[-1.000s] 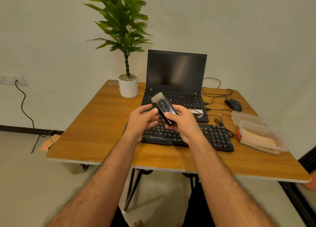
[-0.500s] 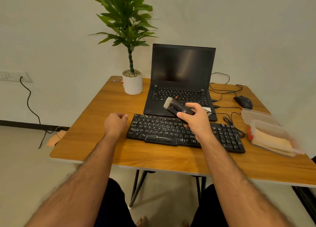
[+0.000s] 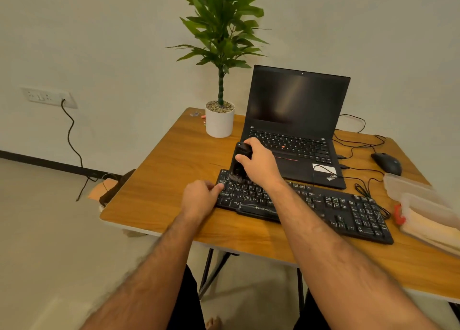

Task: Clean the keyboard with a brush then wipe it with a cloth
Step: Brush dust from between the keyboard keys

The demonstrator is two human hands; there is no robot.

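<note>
Brushing is just being begun: brush (image 3: pixel 238 164) is being clamped by right-hand fingers (image 3: pixel 245 158), bristles below on keyboard (image 3: pixel 323 205); cloth wiping is being left.

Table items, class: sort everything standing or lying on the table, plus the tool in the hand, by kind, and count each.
Computer gear: 3, the laptop, keyboard and mouse
Cleaning tools: 1, the brush in the right hand
Plants: 1, the potted plant
Plastic containers: 2, the box and the lid behind it
Total: 7
</note>
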